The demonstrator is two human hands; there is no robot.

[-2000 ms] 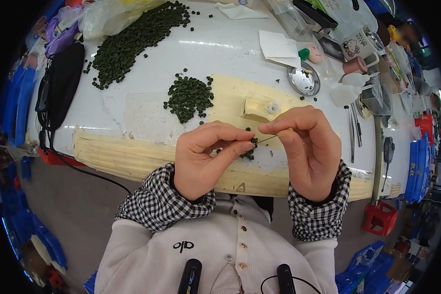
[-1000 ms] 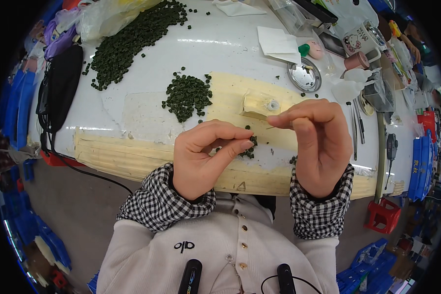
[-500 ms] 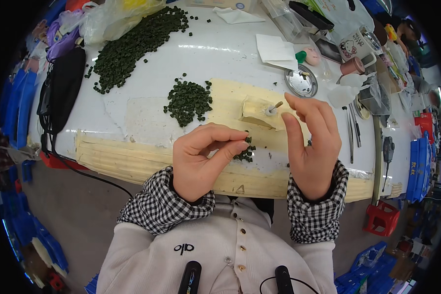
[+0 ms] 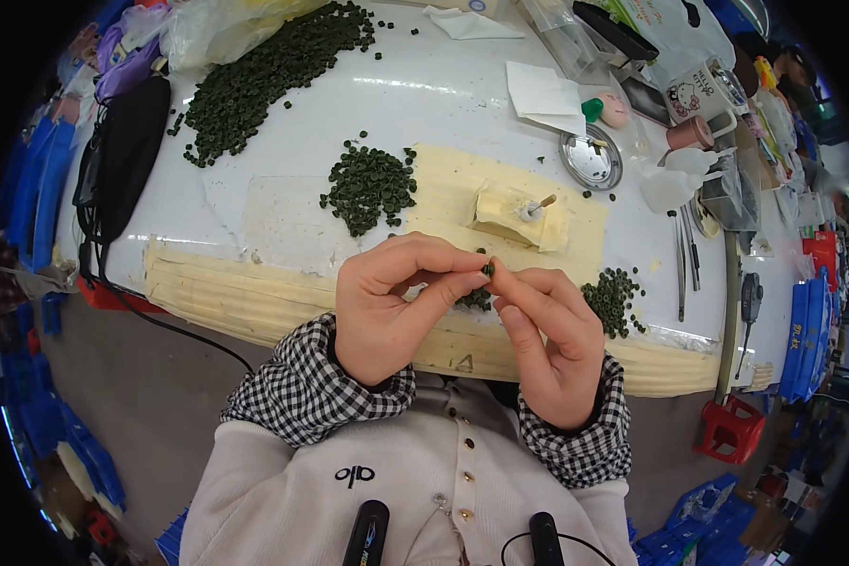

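Observation:
My left hand [image 4: 382, 307] pinches a small dark green ring-like piece [image 4: 488, 269] between thumb and index finger. From the other side, the index fingertip of my right hand [image 4: 564, 344] touches this piece. The right thumb stands apart from that fingertip, and the other fingers are bent. Below the fingertips lies a small heap of similar pieces [image 4: 476, 300], partly hidden by the hands. Just beyond is a pale yellow wrapped block [image 4: 502, 217] with a thin peg [image 4: 545, 201] rising from a whitish base. Right of my right hand lies another heap of pieces [image 4: 613, 300].
A middle heap [image 4: 368, 189] and a large far-left heap [image 4: 274, 80] of green pieces cover parts of the white table [image 4: 443, 104]. At right are a round metal dish [image 4: 591, 162], tweezers [image 4: 679, 269], a mug [image 4: 703, 94] and white paper [image 4: 544, 97]. A black pouch [image 4: 130, 170] lies at left.
My right hand has moved left and down from beside the peg to the piece in my left hand, uncovering the right heap. The view has shifted slightly; my left hand keeps its pinch.

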